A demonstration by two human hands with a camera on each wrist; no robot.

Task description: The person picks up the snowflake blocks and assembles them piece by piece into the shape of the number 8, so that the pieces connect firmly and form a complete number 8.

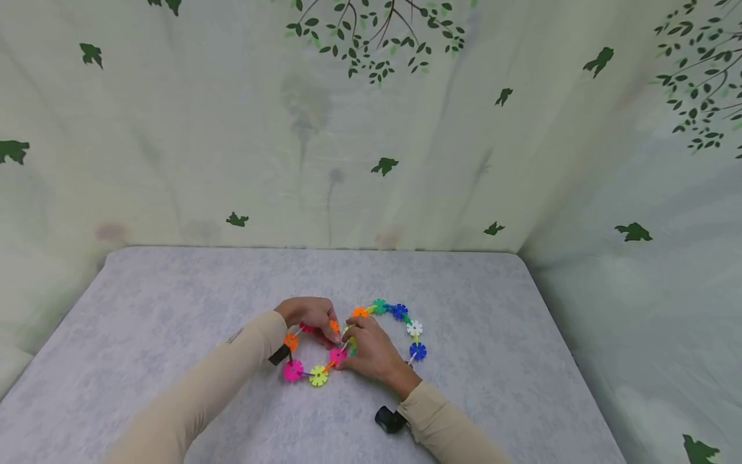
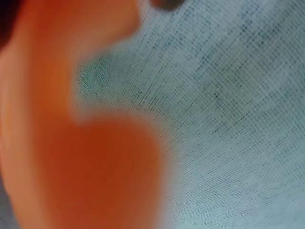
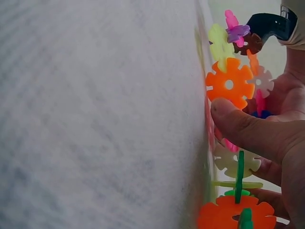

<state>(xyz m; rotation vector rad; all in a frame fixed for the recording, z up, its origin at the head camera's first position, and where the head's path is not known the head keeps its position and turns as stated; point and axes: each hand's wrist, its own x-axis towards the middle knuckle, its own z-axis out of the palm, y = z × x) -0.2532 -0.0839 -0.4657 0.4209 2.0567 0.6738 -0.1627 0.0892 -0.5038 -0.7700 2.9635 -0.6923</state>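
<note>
Slotted plastic flower discs, linked edge to edge, form two rings that meet between my hands. In the head view my left hand [image 1: 313,316] pinches the far side of the left ring, beside an orange disc [image 1: 334,326]. My right hand [image 1: 373,348] grips the joint of the rings, with thumb and fingers about a pink disc [image 1: 337,356]. In the right wrist view the right thumb lies against the discs just below an orange disc [image 3: 219,78]. The left wrist view holds only blurred skin and cloth; the left fingertips are partly hidden.
The right ring runs on past a white disc [image 1: 414,328] and a blue disc [image 1: 418,351]. Its near side is hidden by the right hand. A grey cloth-covered table [image 1: 191,303] lies beneath, with a leaf-printed curtain [image 1: 261,129] behind it.
</note>
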